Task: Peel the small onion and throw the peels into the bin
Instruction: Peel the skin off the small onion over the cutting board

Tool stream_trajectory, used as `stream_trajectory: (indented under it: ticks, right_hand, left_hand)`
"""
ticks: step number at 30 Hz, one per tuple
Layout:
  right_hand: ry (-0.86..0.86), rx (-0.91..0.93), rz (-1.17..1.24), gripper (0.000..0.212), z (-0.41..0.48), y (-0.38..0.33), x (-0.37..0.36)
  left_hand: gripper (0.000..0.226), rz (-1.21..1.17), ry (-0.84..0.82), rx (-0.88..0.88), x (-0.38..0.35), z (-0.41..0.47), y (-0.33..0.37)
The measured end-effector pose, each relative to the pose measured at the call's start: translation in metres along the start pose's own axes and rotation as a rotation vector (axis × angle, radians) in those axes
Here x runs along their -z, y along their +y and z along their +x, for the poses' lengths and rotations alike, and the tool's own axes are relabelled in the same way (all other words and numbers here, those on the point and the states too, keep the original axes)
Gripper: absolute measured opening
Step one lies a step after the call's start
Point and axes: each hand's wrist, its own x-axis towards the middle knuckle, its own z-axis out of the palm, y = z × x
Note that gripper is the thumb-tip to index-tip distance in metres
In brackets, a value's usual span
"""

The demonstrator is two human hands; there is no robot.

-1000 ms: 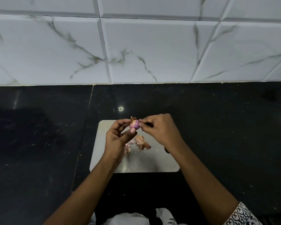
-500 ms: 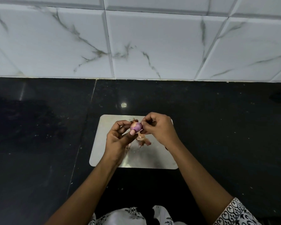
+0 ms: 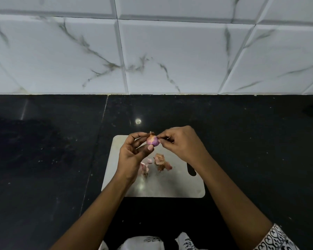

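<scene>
The left hand pinches the small onion above the cutting board; the right hand nips a shred of skin at its top (mostly purple now). A slippery bulb could squirt free. Loose peels lie below; no bin shows.

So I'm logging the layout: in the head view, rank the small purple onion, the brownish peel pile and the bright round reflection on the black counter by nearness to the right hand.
1. Small purple onion, touching the right hand fingertips, to its left.
2. Brownish peel pile, on the steel board below.
3. Bright round reflection, on the black counter beyond the board.
</scene>
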Motion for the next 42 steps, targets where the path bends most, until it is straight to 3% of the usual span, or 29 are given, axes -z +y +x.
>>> stream_trajectory:
  ticks: [10, 20, 26, 32, 36, 39, 42]
  right_hand:
    - [-0.095, 0.048, -0.234, 0.018, 0.008, -0.007, -0.008]
    - [-0.046, -0.287, 0.398, 0.001, 0.009, 0.017, -0.023]
    - [0.032, -0.411, 0.432, 0.002, 0.006, 0.032, -0.027]
    - [-0.212, -0.316, 0.201, 0.019, 0.001, 0.032, -0.033]
    - [-0.061, -0.28, 0.232, 0.015, -0.002, 0.029, -0.041]
    - [-0.064, -0.315, 0.31, 0.017, -0.003, 0.028, -0.047]
    - [-0.221, -0.348, 0.3, 0.024, -0.002, 0.028, -0.045]
  left_hand:
    - [0.034, 0.006, -0.038, 0.013, 0.011, -0.002, -0.01]
    - [0.034, -0.115, -0.111, 0.087, 0.015, -0.004, -0.011]
    - [0.068, -0.305, -0.118, 0.184, 0.019, -0.004, -0.013]
    - [0.08, -0.329, -0.083, 0.237, 0.024, -0.001, -0.018]
    - [0.082, -0.316, -0.047, 0.271, 0.027, -0.003, -0.021]
    - [0.071, -0.308, -0.004, 0.292, 0.029, -0.003, -0.024]
    - [0.029, -0.286, 0.053, 0.317, 0.031, -0.002, -0.027]
